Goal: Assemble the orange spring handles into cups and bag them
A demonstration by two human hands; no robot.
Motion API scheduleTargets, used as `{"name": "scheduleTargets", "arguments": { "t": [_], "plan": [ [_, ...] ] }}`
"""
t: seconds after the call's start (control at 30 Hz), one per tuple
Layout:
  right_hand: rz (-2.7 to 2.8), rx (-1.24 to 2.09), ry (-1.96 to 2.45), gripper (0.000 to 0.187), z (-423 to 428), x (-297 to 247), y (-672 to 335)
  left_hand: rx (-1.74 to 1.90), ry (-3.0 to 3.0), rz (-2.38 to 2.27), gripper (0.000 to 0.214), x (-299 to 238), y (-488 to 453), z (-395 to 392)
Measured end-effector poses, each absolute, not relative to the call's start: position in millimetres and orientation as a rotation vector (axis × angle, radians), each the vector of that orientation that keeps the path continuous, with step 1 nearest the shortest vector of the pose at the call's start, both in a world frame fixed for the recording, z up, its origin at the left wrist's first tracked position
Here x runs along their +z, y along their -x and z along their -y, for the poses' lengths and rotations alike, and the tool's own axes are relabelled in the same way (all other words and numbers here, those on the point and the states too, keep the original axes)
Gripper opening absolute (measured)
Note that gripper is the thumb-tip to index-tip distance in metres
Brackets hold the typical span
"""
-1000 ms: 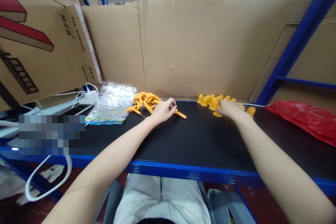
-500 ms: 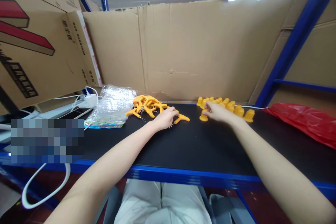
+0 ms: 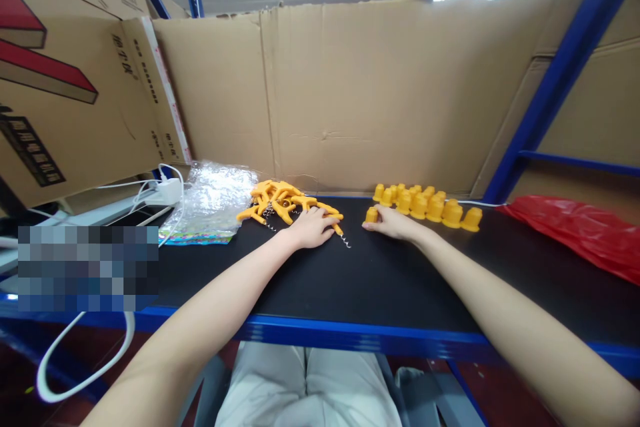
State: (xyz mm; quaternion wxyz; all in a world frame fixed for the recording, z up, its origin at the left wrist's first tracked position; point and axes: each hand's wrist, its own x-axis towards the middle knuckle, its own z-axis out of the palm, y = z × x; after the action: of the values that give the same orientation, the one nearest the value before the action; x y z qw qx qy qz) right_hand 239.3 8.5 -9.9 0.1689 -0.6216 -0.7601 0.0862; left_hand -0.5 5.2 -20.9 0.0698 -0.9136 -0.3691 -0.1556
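Note:
My left hand point(image 3: 314, 228) is closed on the yellow handle of a corkscrew point(image 3: 338, 228), whose metal spiral points down and to the right over the black tabletop. Behind and left of that hand lies a heap of similar yellow-handled corkscrews point(image 3: 275, 199). With its fingers around it, my right hand point(image 3: 393, 222) grips a yellow flanged cap point(image 3: 371, 215), which is upright at table level. More yellow caps point(image 3: 435, 207) stand in rows to the right, behind my right hand and wrist.
Clear plastic packaging point(image 3: 215, 197) lies left of the heap, near a white charger point(image 3: 170, 191) with cables. A red plastic bag point(image 3: 575, 230) is at the right. Cardboard point(image 3: 350, 100) walls the back, and a blue rail point(image 3: 360, 335) edges the table.
My right hand has drawn one cap leftward, away from the rows. The corkscrew in my left hand has turned, so its spiral now points to the right.

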Motion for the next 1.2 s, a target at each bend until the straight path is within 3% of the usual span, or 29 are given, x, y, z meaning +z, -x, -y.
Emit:
{"name": "scheduleTargets", "arguments": {
  "t": [0.43,0.77,1.0,1.2],
  "plan": [
    [2.170,0.314,1.972,0.027,-33.0,-3.4,-216.5,-0.365,2.700,1.362,0.029,-9.5,13.6,-9.2],
    [2.341,-0.273,1.711,0.020,-10.5,-0.6,-214.5,-0.603,2.772,1.350,0.021,-7.0,27.6,-15.5],
    [2.512,-0.200,1.552,0.027,-10.3,-0.1,-212.0,-0.627,2.691,1.422,0.018,-6.0,33.7,-17.4],
    [2.519,-0.328,1.705,0.028,0.7,5.9,-207.8,-0.564,2.667,1.482,0.019,-4.1,34.0,-16.9]
  ]
}}
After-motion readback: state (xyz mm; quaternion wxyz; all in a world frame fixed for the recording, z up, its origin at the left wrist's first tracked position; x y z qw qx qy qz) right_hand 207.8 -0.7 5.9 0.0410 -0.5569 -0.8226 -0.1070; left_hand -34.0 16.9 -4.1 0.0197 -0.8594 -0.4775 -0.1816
